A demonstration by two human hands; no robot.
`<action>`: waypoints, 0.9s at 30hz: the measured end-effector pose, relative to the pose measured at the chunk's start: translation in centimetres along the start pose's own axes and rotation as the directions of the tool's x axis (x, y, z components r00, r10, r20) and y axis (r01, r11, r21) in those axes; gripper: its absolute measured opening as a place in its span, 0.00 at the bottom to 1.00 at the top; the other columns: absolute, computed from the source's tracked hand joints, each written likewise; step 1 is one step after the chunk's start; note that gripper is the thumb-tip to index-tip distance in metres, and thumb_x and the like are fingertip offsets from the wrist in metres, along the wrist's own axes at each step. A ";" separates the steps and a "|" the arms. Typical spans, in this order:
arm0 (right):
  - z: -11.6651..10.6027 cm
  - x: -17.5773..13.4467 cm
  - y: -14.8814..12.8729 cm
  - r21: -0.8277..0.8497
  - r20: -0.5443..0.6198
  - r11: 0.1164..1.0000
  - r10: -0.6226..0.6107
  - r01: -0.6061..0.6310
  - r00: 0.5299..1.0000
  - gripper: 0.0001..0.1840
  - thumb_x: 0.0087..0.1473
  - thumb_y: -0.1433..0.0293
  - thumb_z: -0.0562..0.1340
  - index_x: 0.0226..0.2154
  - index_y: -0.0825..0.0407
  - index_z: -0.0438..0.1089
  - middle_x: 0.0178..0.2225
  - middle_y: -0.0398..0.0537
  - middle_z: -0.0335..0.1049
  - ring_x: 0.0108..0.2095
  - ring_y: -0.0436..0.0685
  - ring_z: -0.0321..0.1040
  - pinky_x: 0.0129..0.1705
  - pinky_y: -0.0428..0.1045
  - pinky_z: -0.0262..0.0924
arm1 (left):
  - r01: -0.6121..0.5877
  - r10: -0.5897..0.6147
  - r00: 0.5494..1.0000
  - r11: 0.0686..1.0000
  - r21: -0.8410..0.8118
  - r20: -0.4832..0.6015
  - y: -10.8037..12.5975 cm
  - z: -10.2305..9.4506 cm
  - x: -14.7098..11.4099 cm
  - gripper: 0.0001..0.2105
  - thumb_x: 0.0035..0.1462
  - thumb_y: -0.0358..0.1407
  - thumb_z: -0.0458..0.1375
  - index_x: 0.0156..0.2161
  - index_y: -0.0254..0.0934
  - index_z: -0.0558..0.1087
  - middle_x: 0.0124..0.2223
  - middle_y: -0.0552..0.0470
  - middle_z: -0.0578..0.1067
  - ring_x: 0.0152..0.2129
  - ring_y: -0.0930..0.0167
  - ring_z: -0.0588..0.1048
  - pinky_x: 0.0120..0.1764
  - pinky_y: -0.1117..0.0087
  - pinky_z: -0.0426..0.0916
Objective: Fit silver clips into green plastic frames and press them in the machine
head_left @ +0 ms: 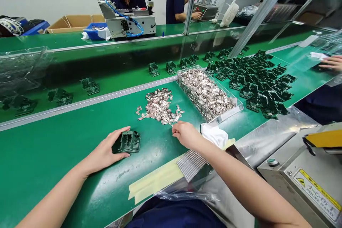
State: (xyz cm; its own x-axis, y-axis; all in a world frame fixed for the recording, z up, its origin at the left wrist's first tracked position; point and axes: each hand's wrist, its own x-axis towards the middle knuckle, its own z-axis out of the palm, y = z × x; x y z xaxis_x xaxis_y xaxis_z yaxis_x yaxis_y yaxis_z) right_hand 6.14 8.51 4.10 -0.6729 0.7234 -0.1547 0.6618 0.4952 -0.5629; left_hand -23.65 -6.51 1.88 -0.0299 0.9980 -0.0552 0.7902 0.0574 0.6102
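Observation:
On the green worktop, my left hand [107, 151] grips a dark green circuit board assembly [130, 141] by its left side, thumb at the near edge and fingers at the far edge. My right hand [185, 133] is closed in a pinch at the near edge of a loose pile of small silvery metal pieces [159, 106]. Whatever lies between those fingertips is too small or hidden to make out. Behind the right hand stands a clear plastic tray [239, 107] heaped with similar metal pieces.
Many dark green boards [263, 82] lie heaped at right, near another person's hand [332, 63]. By my right forearm are a white cloth [213, 134], yellow tape [155, 180] and a grey ribbed sheet [191, 165]. A metal machine [307, 174] stands at lower right; beyond is a belt [120, 67] with boards.

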 end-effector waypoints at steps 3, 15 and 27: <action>0.4 -0.9 0.0 0.115 -0.066 0.993 -0.001 0.009 0.998 0.09 0.54 0.81 0.61 0.29 0.52 0.71 0.29 0.45 0.71 0.33 0.53 0.69 0.36 0.46 0.58 | -0.027 -0.002 0.988 0.983 -0.182 -0.156 1.7 1.8 0.5 0.28 0.47 0.43 0.66 0.54 0.45 0.66 0.55 0.45 0.70 0.51 0.59 0.73 0.54 0.55 0.69; 2.5 -9.1 -1.8 0.765 -0.558 0.596 0.422 0.245 0.714 0.09 0.53 0.63 0.66 0.28 0.51 0.72 0.39 0.50 0.70 0.43 0.58 0.67 0.43 0.50 0.62 | -0.108 -0.063 0.987 0.415 -0.903 -0.147 15.9 9.8 4.0 0.29 0.39 0.32 0.72 0.46 0.43 0.64 0.40 0.54 0.76 0.34 0.71 0.78 0.37 0.71 0.76; 4.6 -9.8 -2.4 0.545 -0.694 0.814 0.304 0.201 0.653 0.01 0.54 0.72 0.62 0.31 0.50 0.70 0.54 0.54 0.62 0.57 0.62 0.58 0.57 0.57 0.53 | -0.201 0.085 0.980 0.390 -0.899 -0.182 16.1 11.9 2.2 0.25 0.46 0.24 0.67 0.48 0.46 0.67 0.36 0.57 0.73 0.24 0.79 0.71 0.26 0.82 0.69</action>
State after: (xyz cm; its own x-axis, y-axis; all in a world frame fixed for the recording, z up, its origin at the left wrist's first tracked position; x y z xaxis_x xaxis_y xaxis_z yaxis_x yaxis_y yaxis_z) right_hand 9.61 -2.02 3.21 -0.0091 0.9565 0.2915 0.2226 0.2861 -0.9320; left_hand -3.72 -3.71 2.21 -0.0739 0.9871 0.1419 -0.2358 -0.1556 0.9593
